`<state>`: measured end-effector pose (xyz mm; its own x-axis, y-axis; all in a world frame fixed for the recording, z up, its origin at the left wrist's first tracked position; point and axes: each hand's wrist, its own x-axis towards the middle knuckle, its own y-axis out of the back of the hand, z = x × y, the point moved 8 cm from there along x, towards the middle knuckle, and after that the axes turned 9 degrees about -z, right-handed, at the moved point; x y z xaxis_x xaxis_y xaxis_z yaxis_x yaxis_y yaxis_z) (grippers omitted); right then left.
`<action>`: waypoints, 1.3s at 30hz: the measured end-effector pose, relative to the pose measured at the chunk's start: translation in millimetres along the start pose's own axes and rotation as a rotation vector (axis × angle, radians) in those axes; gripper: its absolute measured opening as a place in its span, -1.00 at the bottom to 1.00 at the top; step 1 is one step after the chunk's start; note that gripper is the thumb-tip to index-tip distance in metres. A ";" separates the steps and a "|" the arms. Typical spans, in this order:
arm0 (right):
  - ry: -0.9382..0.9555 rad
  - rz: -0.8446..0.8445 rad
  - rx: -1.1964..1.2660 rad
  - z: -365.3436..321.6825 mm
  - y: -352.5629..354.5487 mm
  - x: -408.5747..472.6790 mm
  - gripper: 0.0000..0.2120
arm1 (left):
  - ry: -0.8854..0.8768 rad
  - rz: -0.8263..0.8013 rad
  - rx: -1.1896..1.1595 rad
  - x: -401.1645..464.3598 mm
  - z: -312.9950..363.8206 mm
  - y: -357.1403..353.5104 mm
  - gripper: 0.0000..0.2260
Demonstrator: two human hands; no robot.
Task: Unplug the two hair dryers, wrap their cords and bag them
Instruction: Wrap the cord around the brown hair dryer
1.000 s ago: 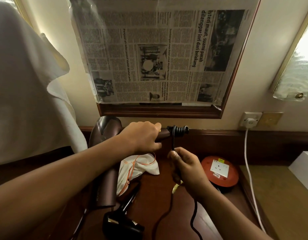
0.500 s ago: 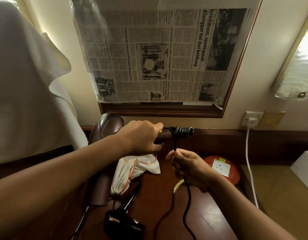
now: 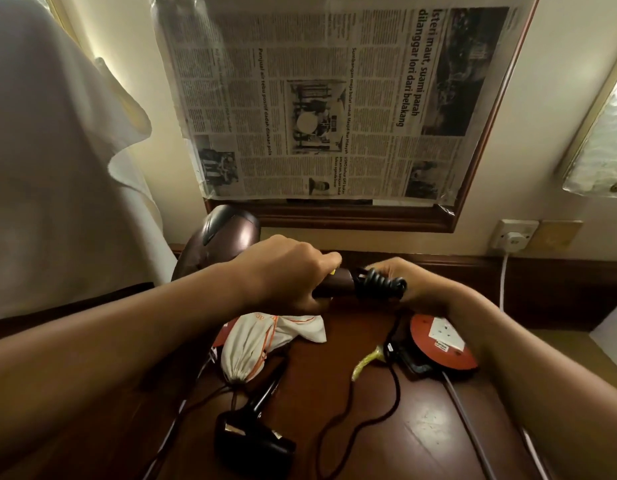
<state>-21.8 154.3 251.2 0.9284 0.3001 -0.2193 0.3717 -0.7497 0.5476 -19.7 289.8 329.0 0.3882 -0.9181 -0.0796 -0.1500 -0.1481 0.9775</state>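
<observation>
Another loop of black cord [image 3: 379, 284] now wound on the brown dryer [image 3: 227, 237] handle, held above the surface [image 3: 421, 427]; wrapping roughly midway. Left hand [image 3: 286, 271] clenched round handle, right hand [image 3: 409, 280] pinching cord. Count: two dryers, second black dryer [image 3: 253, 445] lying untouched; one white bag [image 3: 258, 341]; one red reel [image 3: 442, 341].

I see a glossy maroon-brown plastic hair dryer [image 3: 227, 237] at 12 o'clock | its coiled cord [image 3: 379, 284] black | white cloth drawstring bag [image 3: 251, 344] with orange string | round red-orange extension reel [image 3: 442, 341], white socket face, at 3 o'clock | black hair dryer [image 3: 251, 445] at 6 o'clock | dark reddish wooden table [image 3: 414, 441]
</observation>
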 end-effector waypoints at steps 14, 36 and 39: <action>0.110 0.283 -0.573 -78.0 55.2 -18.1 -0.88 | 0.086 -0.063 0.115 7.1 -2.7 -12.0 -0.68; 0.178 0.775 0.305 -40.8 -24.8 -49.6 -0.81 | 0.311 -0.078 -0.059 31.3 -27.5 -24.0 -0.63; 0.202 0.607 0.857 -16.4 -49.2 -33.3 -0.91 | 0.289 -0.080 -0.115 35.0 -23.3 -28.7 -0.62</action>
<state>-71.0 190.8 244.8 0.9699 -0.2299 0.0799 -0.2041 -0.9472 -0.2473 19.3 270.4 302.7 0.6395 -0.7603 -0.1141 -0.0110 -0.1574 0.9875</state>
